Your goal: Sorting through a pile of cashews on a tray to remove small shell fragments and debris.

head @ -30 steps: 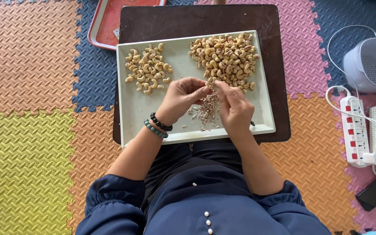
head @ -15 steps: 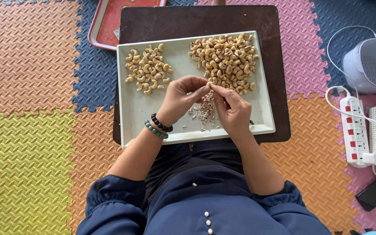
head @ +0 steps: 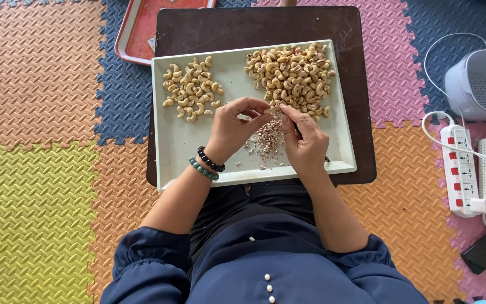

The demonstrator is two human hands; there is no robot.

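Both hands meet over the middle of the pale tray (head: 170,163), which sits on a dark tabletop (head: 254,25). Left hand (head: 233,125): fingers pinched shut on a single cashew (head: 269,111), held just above the tray at the edge of the big pile. Right hand (head: 305,138): grip closed, fingertips at that same nut; may hold a small tool, cannot tell. Unpeeled pile (head: 291,76) at tray's far right, smaller pale peeled pile (head: 192,90) far left, skin scraps (head: 266,138) under the hands. Risks, as judgement: nut is small and pinched by the fingertips only, so it could slip into the scraps or snap under pressure; flakes could scatter into the peeled pile; tray overhangs the near tabletop edge slightly, so a heavy wrist could tip it. Power strip (head: 461,169) on the foam floor mat (head: 35,214) well apart.
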